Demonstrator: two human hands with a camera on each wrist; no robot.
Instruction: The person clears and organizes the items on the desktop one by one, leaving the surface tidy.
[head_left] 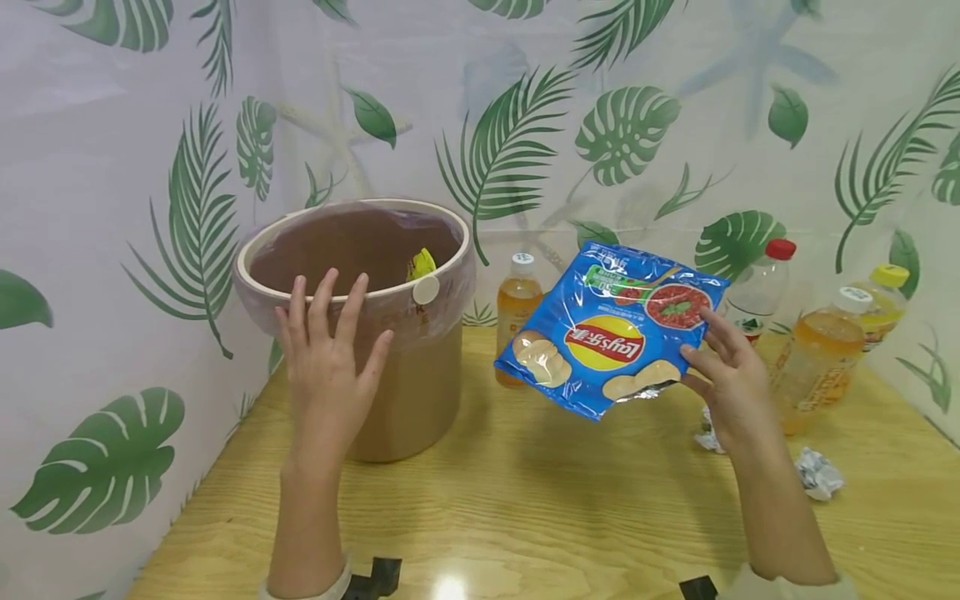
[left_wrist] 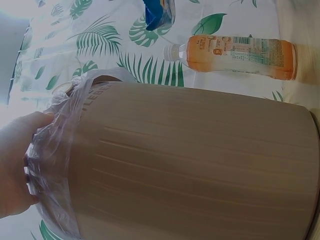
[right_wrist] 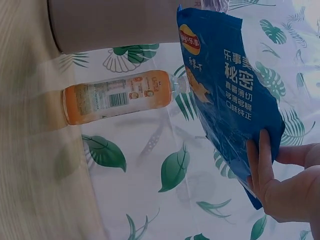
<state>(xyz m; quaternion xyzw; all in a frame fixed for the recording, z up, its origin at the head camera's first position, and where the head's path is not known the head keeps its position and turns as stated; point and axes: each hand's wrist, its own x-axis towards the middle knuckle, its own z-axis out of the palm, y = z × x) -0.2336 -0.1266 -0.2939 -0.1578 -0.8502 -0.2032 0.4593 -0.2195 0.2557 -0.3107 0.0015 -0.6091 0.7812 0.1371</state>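
A blue Lay's chip bag hangs above the table, pinched at its right edge between the thumb and fingers of my right hand. In the right wrist view the back of the chip bag shows white lettering. My left hand is at the near rim of a brown trash bin, fingers spread and straight. The left wrist view shows that hand touching the clear plastic liner folded over the rim. Inside the bin, a yellow wrapper shows near the right wall.
An orange drink bottle stands just right of the bin. Several more bottles stand at the right, among them a red-capped clear bottle and an orange bottle. Crumpled foil lies on the table beside my right forearm.
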